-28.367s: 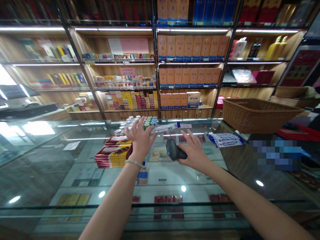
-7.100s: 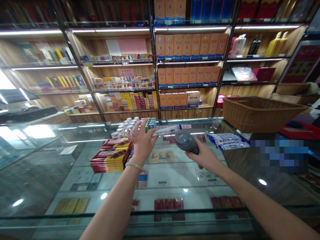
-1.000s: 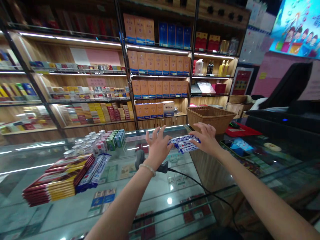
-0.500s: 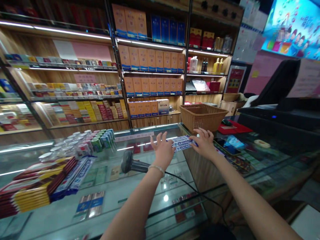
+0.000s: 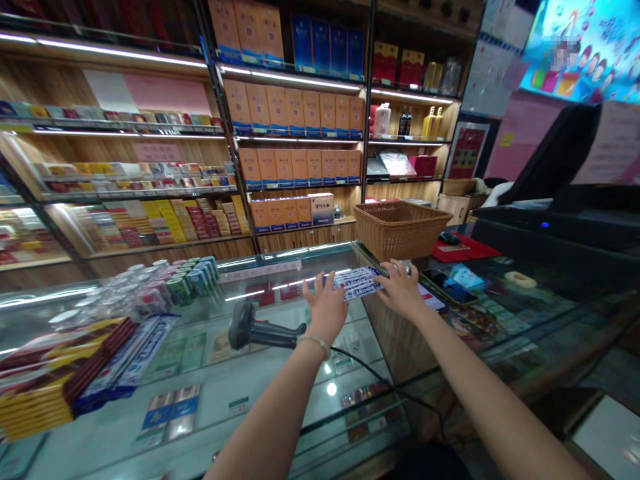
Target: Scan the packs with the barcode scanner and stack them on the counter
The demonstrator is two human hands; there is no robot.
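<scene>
Several slim blue-and-white wrapped bars (image 5: 359,283) lie side by side between my hands, over the glass counter. My left hand (image 5: 326,310) grips their left end, fingertips partly hidden behind it. At the right end, my right hand (image 5: 400,291) pinches them with thumb and fingers. Just left of my left wrist, a black barcode scanner (image 5: 267,331) rests on the glass, its cable running under my forearm. Similar blue-and-white bars (image 5: 133,360) lie at the left, against a stack of yellow-and-maroon packets (image 5: 60,373).
A brown wicker basket (image 5: 400,230) stands beyond my right hand. Small jars and packs (image 5: 175,287) line the counter's far left. To the right are a phone (image 5: 453,287), a red mat (image 5: 467,247) and a black monitor (image 5: 545,160). Stocked shelves (image 5: 295,140) fill the back wall.
The view has shifted slightly, so the counter goods appear further left. Both hands keep hold of the bars, with small shifts of the fingers.
</scene>
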